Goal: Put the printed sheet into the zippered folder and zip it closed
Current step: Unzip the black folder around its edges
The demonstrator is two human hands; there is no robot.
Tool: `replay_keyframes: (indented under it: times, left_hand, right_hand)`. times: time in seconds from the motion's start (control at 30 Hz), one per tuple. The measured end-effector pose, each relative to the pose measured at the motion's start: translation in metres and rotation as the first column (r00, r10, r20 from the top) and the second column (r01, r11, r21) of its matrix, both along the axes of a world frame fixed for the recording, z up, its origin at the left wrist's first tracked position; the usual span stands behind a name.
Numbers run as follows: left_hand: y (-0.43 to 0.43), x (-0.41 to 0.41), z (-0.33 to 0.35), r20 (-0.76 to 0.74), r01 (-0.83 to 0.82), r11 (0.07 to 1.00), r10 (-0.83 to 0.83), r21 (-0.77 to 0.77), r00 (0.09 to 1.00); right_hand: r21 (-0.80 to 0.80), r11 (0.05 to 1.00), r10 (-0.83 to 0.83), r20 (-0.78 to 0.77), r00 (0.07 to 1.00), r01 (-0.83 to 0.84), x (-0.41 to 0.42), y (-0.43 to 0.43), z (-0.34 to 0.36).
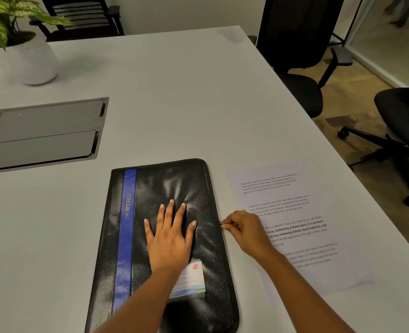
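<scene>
Zippered folder [198, 188] is pressed flat on the tabletop [174, 104] by the left hand [168, 239], fingers [168, 212] spread, seemingly to steady it, while its zipper pull [222, 224] is pinched by the right hand [246, 230]; the printed sheet [294, 212] lies just beside, outside.

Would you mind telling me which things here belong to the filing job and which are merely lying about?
Job: zippered folder; printed sheet; zipper pull; left hand; right hand.
Lying about: potted plant; cable hatch; office chairs.

Potted plant [33, 61] and grey cable hatch [45, 131] sit on the white table [174, 104], black office chair [300, 92] beside it.
</scene>
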State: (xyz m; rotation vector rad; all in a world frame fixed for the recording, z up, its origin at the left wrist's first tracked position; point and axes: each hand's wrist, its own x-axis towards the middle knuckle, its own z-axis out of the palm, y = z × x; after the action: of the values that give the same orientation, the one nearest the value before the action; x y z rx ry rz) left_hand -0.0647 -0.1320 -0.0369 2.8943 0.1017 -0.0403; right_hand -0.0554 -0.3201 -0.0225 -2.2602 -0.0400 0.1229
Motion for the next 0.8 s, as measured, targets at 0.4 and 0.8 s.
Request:
replay_keyframes:
  times: [0.4, 0.8]
  left_hand:
    - [0.002, 0.004, 0.003, -0.047, 0.040, 0.999, -0.040, -0.018, 0.998]
    - [0.006, -0.012, 0.016, -0.238, -0.046, 0.998, 0.053, 0.035, 0.970]
  right_hand:
    - [-0.052, 0.985, -0.164, -0.024, 0.986, 0.162, -0.002, 0.016, 0.000]
    - [-0.276, 0.961, -0.027, -0.129, 0.991, -0.010, 0.004, 0.018, 0.007]
